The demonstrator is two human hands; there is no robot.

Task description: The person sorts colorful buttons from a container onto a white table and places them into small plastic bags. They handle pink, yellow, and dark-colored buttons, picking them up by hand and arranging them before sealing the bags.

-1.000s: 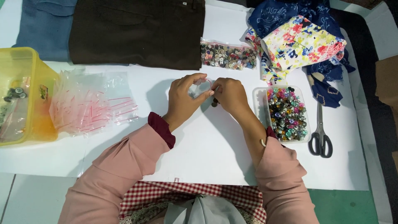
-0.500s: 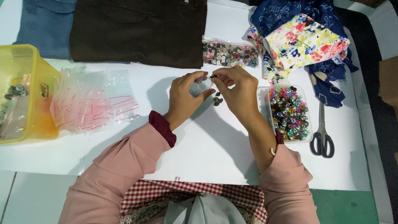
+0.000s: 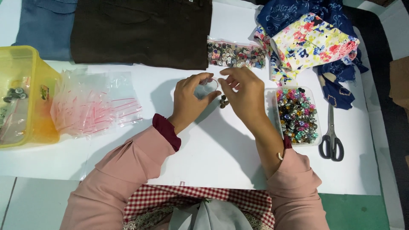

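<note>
My left hand [image 3: 191,99] holds a small clear plastic bag [image 3: 206,88] pinched between thumb and fingers over the white table [image 3: 204,153]. My right hand [image 3: 242,94] is just to its right, fingertips at the bag's mouth. Under the two hands a few dark buttons [image 3: 223,102] lie on the table. To the right of my right hand stands a clear tray of shiny coloured buttons [image 3: 297,115].
A pile of clear zip bags [image 3: 96,106] and a yellow tub [image 3: 23,96] lie at the left. Dark brown cloth [image 3: 140,32], blue cloth [image 3: 47,25], a bag of buttons [image 3: 235,55], floral fabric [image 3: 313,40] and scissors [image 3: 331,136] surround the work spot.
Both hands have lifted slightly away from me and spread the little bag's mouth; the dark buttons now show on the table beneath them.
</note>
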